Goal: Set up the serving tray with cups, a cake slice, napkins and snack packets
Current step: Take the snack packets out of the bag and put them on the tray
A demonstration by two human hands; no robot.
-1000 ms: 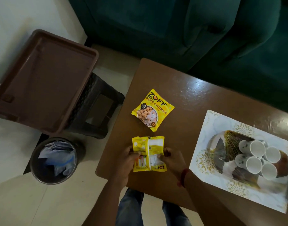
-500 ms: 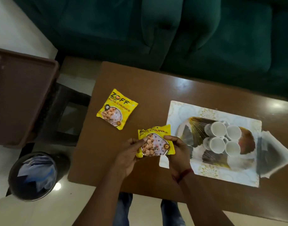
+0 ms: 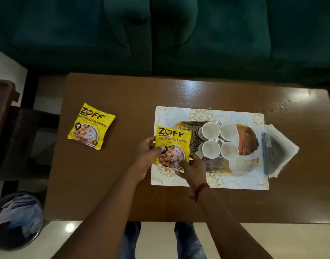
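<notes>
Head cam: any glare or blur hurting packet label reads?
Head view: dim overall; glare patches on the table and floor tile; print legible on the held soya chunks packet and the loose soya chunks packet; sofa nearly black.

Yellow snack packet [image 3: 172, 144] face-up over the tray [image 3: 235, 184].

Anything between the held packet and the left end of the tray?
Nothing visible. The left hand and right hand hold the packet over the tray, at its left end; the four cups sit just to its right.
</notes>
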